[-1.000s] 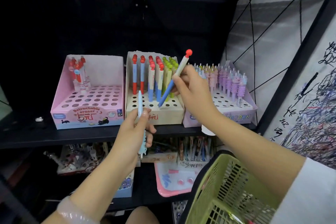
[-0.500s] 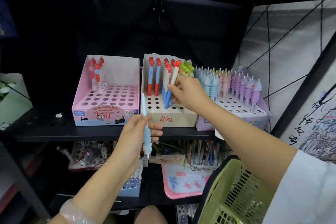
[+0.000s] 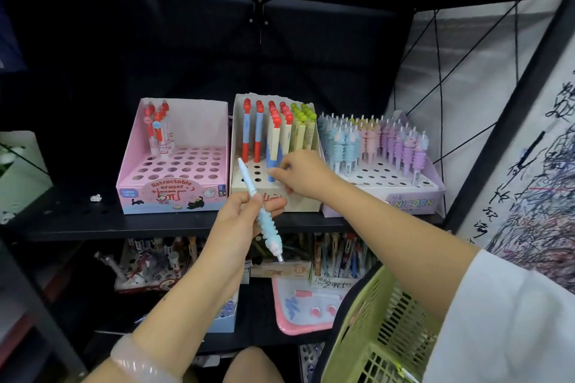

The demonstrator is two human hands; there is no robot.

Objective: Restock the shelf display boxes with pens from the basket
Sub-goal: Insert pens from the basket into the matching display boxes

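pink box (image 3: pixel 174 193) sits mostly unfilled, cream box (image 3: pixel 306 202) half full. right hand (image 3: pixel 303 176) pinches a blue pen (image 3: pixel 271 169) into it; left hand (image 3: pixel 241 222) grips a light-blue pen (image 3: pixel 259 211). basket (image 3: pixel 378 325) nearby.

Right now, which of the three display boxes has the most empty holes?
The pink box on the left: only a few pens stand in its back-left corner, the other two hold many more.
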